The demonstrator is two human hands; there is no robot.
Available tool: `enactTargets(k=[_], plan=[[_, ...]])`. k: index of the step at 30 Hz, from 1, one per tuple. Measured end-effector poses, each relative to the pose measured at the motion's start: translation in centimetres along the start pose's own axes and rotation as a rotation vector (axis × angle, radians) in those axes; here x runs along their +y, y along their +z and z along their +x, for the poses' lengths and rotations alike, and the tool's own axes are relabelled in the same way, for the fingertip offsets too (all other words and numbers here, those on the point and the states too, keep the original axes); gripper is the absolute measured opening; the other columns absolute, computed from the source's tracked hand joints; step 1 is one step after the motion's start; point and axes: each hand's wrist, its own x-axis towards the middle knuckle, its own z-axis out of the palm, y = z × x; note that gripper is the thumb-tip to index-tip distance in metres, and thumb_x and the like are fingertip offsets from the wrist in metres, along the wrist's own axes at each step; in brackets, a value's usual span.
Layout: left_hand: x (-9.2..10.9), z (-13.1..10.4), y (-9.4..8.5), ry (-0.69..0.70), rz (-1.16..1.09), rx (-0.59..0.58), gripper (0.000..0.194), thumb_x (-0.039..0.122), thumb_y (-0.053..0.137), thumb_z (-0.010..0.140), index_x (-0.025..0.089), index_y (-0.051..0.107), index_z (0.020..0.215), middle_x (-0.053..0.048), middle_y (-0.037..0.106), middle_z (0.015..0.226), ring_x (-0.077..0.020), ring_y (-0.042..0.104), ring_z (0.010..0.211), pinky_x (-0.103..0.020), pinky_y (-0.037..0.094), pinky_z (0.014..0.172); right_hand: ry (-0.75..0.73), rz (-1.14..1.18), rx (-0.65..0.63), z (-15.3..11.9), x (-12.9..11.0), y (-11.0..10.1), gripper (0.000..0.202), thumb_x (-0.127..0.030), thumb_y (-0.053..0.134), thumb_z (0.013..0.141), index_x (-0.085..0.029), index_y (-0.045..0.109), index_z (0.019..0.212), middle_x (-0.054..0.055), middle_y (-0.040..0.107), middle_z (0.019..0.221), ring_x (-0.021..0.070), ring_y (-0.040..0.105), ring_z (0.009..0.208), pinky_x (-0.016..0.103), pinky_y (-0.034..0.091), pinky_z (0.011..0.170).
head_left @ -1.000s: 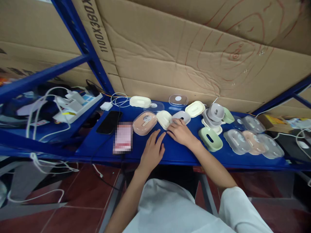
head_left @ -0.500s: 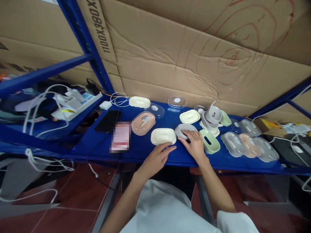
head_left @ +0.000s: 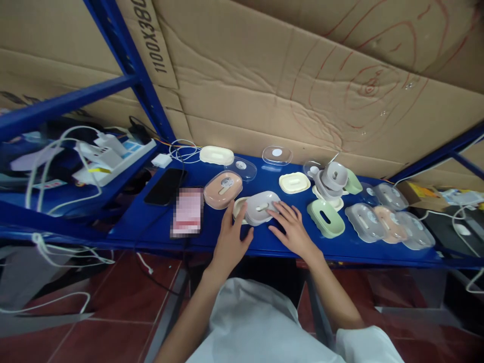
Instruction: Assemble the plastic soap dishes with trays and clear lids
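Observation:
A grey soap dish tray [head_left: 259, 212] with an oblong slot sits tilted over a cream soap dish base [head_left: 239, 205], whose left end shows from beneath it. My left hand [head_left: 231, 239] grips the left end of the cream base, thumb at the near side. At the grey tray's right end, my right hand [head_left: 294, 229] holds its edge with the fingertips. A green slotted tray [head_left: 325, 219] lies right of my right hand. Left of the pair is a peach soap dish [head_left: 222, 189] under a clear lid.
Beyond the hands lie another cream base [head_left: 294, 182], a clear lid [head_left: 277, 155] and a stack of grey trays [head_left: 335, 175]. Lidded soap dishes [head_left: 365, 223] stand at the right. A black phone [head_left: 165, 186] and a pink blurred item [head_left: 186, 212] lie left. Cardboard [head_left: 245, 75] walls the back.
The grey tray has moved left from beside the green tray onto the cream base, with my right hand on it. My left hand has come up to the cream base's left end.

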Motion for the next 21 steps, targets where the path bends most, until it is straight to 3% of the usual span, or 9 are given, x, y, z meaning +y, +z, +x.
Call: enactTargets(k=[3,6,10,13,18,21], plan=[[0.0,0.1,-0.2,-0.018,-0.037,-0.028,0.072,0.029,0.064,0.101,0.030,0.035,0.167,-0.015,0.030,0.175,-0.0355,0.037,0.161,-0.053,0.046,0.124,-0.021,-0.011,0.027,-0.5,0.2,-0.1,0.038,-0.026,0.051,0.111,-0.029,0.065,0.146,0.008,0.070,0.146,0.0269,0.060,0.139,0.047,0.048,0.110],[-0.3,0.1,-0.2,-0.013,-0.060,-0.024,0.073,0.031,0.067,0.100,0.030,0.037,0.166,-0.016,0.034,0.173,-0.0344,0.046,0.155,-0.053,0.049,0.121,-0.077,0.022,0.031,0.6,-0.6,0.0,0.038,-0.022,0.049,0.112,-0.029,0.066,0.144,0.007,0.075,0.137,0.0228,0.067,0.127,0.043,0.049,0.105],[-0.8,-0.3,0.0,0.082,-0.006,0.028,0.053,0.034,0.067,0.101,0.027,0.056,0.153,-0.017,0.038,0.170,-0.0362,0.045,0.153,-0.054,0.049,0.119,-0.173,0.050,-0.022,2.6,-1.8,0.6,0.034,-0.024,0.049,0.113,-0.027,0.069,0.140,0.008,0.073,0.140,0.0218,0.065,0.134,0.047,0.039,0.119],[-0.7,-0.4,0.3,0.074,0.074,0.090,0.037,0.034,0.067,0.102,0.021,0.070,0.136,-0.021,0.045,0.160,-0.0388,0.051,0.146,-0.056,0.049,0.116,-0.248,0.080,-0.061,3.8,-1.8,0.9,0.031,-0.026,0.049,0.113,-0.025,0.071,0.135,0.008,0.073,0.141,0.0220,0.061,0.141,0.050,0.031,0.127],[0.5,-0.2,0.7,-0.033,0.220,0.108,0.040,0.041,0.065,0.102,0.021,0.071,0.135,-0.025,0.051,0.150,-0.0436,0.057,0.134,-0.061,0.052,0.106,-0.291,0.159,-0.093,5.0,-0.4,0.5,0.033,-0.022,0.046,0.113,-0.024,0.073,0.130,0.008,0.077,0.134,0.0193,0.068,0.132,0.042,0.047,0.117],[0.9,-0.1,0.7,-0.056,0.237,0.095,0.042,0.044,0.059,0.104,0.023,0.068,0.139,-0.025,0.051,0.151,-0.0437,0.056,0.134,-0.061,0.051,0.105,-0.271,0.125,-0.080,5.2,0.2,0.3,0.032,-0.034,0.053,0.112,-0.026,0.070,0.137,0.009,0.072,0.143,0.0224,0.060,0.143,0.048,0.041,0.125]])
